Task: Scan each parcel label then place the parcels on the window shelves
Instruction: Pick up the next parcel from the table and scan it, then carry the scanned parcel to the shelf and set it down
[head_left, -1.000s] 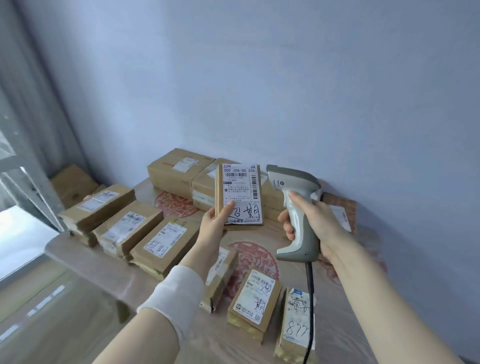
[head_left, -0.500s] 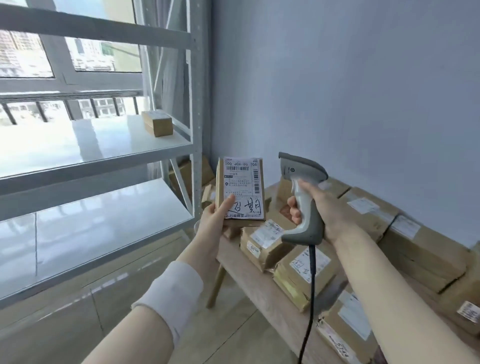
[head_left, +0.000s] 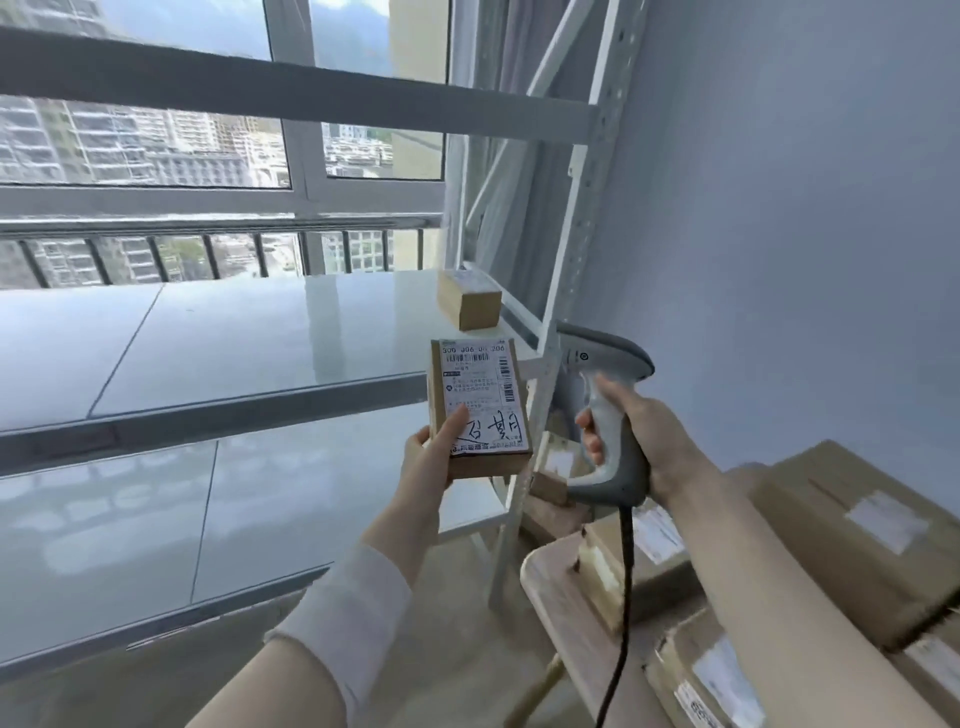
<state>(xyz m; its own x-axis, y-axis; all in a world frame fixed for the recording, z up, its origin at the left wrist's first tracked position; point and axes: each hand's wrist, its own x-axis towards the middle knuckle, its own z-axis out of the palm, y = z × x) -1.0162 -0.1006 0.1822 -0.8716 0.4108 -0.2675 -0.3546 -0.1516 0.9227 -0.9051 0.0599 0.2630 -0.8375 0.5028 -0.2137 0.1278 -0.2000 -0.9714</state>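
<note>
1. Presently the held parcel (head_left: 480, 415) is gripped upright in the left hand (head_left: 428, 465). The thumb is curled over the lower part of its label (head_left: 480, 387) and the fingers are behind. It is held in the air in front of the upper shelf (head_left: 249, 338), just left of the shelf upright (head_left: 550, 395).
2. The scanner (head_left: 608, 410) is grasped by its handle in the right hand (head_left: 649, 441), with the fingers wrapped round it. Its nose is pointed left, beside the parcel and not at the label face.
3. Step judged: placement on the shelf. Whether a scan was registered cannot be told.
4. For a clean placement, the parcel should be laid flat, label up, on bare board beside the shelved parcel (head_left: 469, 300). It should be kept off the upright and released only once seated. The cable (head_left: 623, 597) should be kept from dragging over the table (head_left: 556, 608).
5. Counts:
   - Held parcels: one.
   - Shelved parcels: one.
   - Table parcels (head_left: 852, 535): at least five, some cut off by the picture edge.
   - Scanners: one.
   - Shelf boards seen: two, upper and lower shelf (head_left: 234, 519).
</note>
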